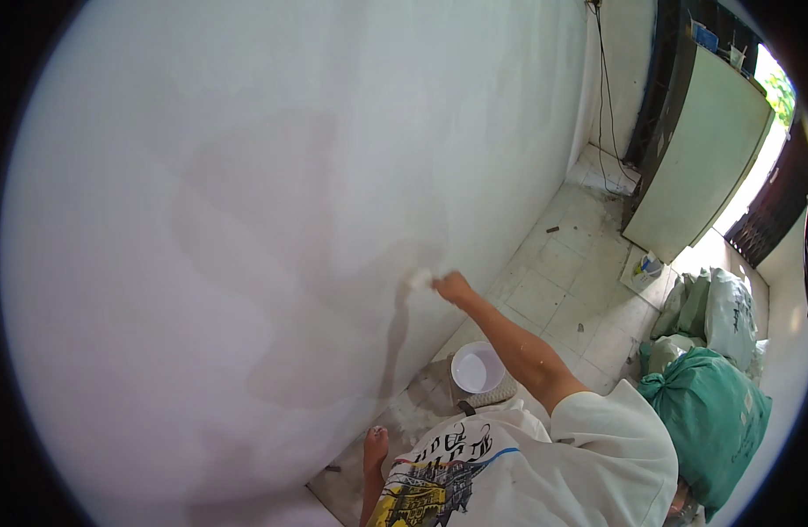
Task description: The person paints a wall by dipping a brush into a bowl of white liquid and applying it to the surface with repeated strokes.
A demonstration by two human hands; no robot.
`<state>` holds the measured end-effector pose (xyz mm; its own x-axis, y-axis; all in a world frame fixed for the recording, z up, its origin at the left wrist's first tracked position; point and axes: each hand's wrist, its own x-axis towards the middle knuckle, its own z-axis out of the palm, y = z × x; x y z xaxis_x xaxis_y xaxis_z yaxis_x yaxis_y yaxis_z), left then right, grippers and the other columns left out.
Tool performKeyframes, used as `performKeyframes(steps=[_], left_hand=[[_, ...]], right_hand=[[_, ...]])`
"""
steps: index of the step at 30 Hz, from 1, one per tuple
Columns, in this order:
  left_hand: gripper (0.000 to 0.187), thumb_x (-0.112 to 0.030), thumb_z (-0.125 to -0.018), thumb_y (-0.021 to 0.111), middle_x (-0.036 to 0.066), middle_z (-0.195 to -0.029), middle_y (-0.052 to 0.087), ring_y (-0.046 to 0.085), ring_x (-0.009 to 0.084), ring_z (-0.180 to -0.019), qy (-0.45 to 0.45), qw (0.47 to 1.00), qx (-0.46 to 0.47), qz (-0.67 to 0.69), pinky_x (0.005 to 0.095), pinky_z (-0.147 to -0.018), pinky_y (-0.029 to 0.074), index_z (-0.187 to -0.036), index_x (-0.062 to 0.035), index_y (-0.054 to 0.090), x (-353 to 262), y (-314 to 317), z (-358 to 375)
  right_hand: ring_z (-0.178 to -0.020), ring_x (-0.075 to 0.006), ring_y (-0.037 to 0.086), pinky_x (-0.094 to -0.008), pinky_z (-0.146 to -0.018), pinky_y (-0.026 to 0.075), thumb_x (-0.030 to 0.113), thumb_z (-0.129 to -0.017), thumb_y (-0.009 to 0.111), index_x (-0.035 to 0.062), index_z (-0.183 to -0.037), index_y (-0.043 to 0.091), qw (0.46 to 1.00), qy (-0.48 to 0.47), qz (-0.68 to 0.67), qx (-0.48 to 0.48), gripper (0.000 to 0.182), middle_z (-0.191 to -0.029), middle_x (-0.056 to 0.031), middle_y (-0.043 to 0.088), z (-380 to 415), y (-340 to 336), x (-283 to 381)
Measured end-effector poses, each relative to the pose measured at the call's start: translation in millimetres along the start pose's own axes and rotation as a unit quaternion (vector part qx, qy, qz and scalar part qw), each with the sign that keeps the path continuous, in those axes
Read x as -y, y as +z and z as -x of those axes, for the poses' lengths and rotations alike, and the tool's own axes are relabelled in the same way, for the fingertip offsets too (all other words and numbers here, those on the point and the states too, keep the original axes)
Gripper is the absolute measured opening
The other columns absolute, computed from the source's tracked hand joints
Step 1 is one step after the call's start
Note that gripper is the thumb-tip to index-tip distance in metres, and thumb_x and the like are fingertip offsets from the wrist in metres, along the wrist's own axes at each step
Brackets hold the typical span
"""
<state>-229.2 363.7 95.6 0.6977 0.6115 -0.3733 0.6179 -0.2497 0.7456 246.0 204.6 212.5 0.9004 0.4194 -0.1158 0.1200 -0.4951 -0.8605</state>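
Note:
My right hand (454, 288) is closed at the end of my outstretched arm, right at the white wall (246, 53). From its fingers a small pale tool (416, 279) points to the wall; it is blurred and resembles a brush head. Below the forearm, a white basin (478, 367) with whitish contents rests on a textured, light-brown base (500, 393) near the foot of the wall. My left hand is out of view. A bare foot (376, 443) shows on the floor beside the wall.
Tied green sacks (711, 422) and pale sacks (729, 307) are piled on the right. A tall pale panel (702, 154) stands further off, with a small tub (647, 266) near its base. Dark cables (603, 97) hang at the far corner. Small debris (553, 229) dots the tiled floor (544, 281).

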Motion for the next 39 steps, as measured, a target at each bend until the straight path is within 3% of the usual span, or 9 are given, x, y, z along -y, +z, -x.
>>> performKeyframes(steps=[3, 5, 9, 15, 21, 25, 28, 35, 39], left_hand=[[0.032, -0.025, -0.093, 0.056, 0.018, -0.102, 0.067, 0.066, 0.0287, -0.097, 0.007, 1.000, 0.001, 0.016, 0.0359, -0.086, 0.049, -0.109, 0.0030, 0.059, 0.5, 4.1, 0.4], [0.032, -0.024, -0.093, 0.056, 0.018, -0.102, 0.067, 0.066, 0.0277, -0.098, -0.001, 1.000, -0.002, 0.031, 0.0351, -0.086, 0.049, -0.109, 0.0032, 0.059, 12.0, 10.9, 0.3], [0.032, -0.024, -0.093, 0.057, 0.018, -0.103, 0.067, 0.066, 0.0253, -0.098, 0.007, 1.000, 0.018, 0.003, 0.0336, -0.086, 0.050, -0.110, 0.0031, 0.059, 6.7, 20.2, 10.8], [0.032, -0.024, -0.093, 0.057, 0.017, -0.101, 0.068, 0.066, 0.0232, -0.095, -0.011, 1.000, 0.005, -0.013, 0.0331, -0.085, 0.050, -0.111, 0.0028, 0.059, -10.1, 8.8, 26.0], [0.032, -0.024, -0.094, 0.055, 0.017, -0.103, 0.068, 0.067, 0.0239, -0.096, -0.019, 1.000, -0.011, 0.003, 0.0344, -0.085, 0.050, -0.112, 0.0020, 0.060, -5.6, -16.8, 39.6], [0.031, -0.024, -0.095, 0.055, 0.019, -0.102, 0.067, 0.066, 0.0262, -0.097, -0.023, 0.999, -0.032, -0.004, 0.0352, -0.084, 0.050, -0.110, 0.0026, 0.059, -11.2, -22.8, 54.2], [0.031, -0.025, -0.095, 0.055, 0.021, -0.102, 0.067, 0.066, 0.0287, -0.097, -0.009, 1.000, 0.012, -0.026, 0.0345, -0.084, 0.050, -0.107, 0.0035, 0.059, 2.2, -23.3, 64.1], [0.033, -0.027, -0.096, 0.055, 0.017, -0.106, 0.067, 0.065, 0.0267, -0.101, -0.068, 0.993, 0.052, -0.085, 0.0344, -0.087, 0.049, -0.112, 0.0013, 0.059, 0.0, -35.2, 74.6], [0.032, -0.027, -0.096, 0.054, 0.014, -0.103, 0.067, 0.065, 0.0238, -0.099, -0.060, 0.996, 0.038, -0.062, 0.0344, -0.086, 0.049, -0.110, 0.0005, 0.060, -2.4, -45.7, 68.6]], right_hand=[[-0.052, -0.0156, 0.051, -0.0349, -0.050, 0.042, 0.031, -0.090, 0.059, 0.0000, -0.079, 0.071, 0.969, -0.207, -0.073, -0.115, 0.035, -0.054, -0.0084, 0.055, 2.2, -68.6, 133.9], [-0.051, -0.0079, 0.039, -0.0293, -0.047, 0.033, 0.032, -0.094, 0.057, -0.0001, -0.086, 0.070, 0.964, -0.179, -0.184, -0.078, 0.036, -0.052, 0.0017, 0.044, 59.5, -132.7, 234.5], [-0.051, -0.0032, 0.031, -0.0260, -0.045, 0.024, 0.033, -0.097, 0.054, 0.0018, -0.092, 0.070, 0.927, -0.207, -0.300, -0.093, 0.035, -0.055, 0.0088, 0.034, 77.9, -122.1, 261.2], [-0.059, -0.0131, 0.050, -0.0335, -0.057, 0.042, 0.036, -0.096, 0.054, 0.0024, -0.093, 0.070, 0.958, -0.113, -0.216, -0.151, 0.037, -0.059, -0.0069, 0.055, 74.7, 62.9, 73.7], [-0.071, -0.0234, 0.064, -0.0395, -0.069, 0.048, 0.038, -0.091, 0.059, 0.0026, -0.085, 0.073, 0.999, 0.005, -0.026, -0.026, 0.039, -0.078, -0.0200, 0.068, 32.5, 117.1, -82.2], [-0.057, -0.0139, 0.051, -0.0321, -0.054, 0.040, 0.039, -0.092, 0.060, 0.0023, -0.081, 0.070, 0.963, -0.032, -0.240, -0.120, 0.040, -0.058, -0.0028, 0.055, 62.5, -17.7, 102.0], [-0.057, -0.0138, 0.044, -0.0339, -0.055, 0.038, 0.040, -0.094, 0.058, -0.0006, -0.086, 0.068, 0.920, 0.069, -0.384, -0.030, 0.043, -0.058, -0.0056, 0.051, 71.7, -42.1, 125.3], [-0.065, -0.0260, 0.065, -0.0398, -0.065, 0.048, 0.045, -0.091, 0.059, 0.0035, -0.084, 0.072, 0.990, 0.071, -0.094, -0.077, 0.045, -0.062, -0.0122, 0.064, 60.1, 161.8, -102.8], [-0.069, -0.0298, 0.066, -0.0426, -0.068, 0.048, 0.044, -0.090, 0.060, 0.0049, -0.082, 0.073, 0.994, 0.028, -0.067, -0.077, 0.042, -0.069, -0.0158, 0.066, 41.0, 150.4, -106.0]])
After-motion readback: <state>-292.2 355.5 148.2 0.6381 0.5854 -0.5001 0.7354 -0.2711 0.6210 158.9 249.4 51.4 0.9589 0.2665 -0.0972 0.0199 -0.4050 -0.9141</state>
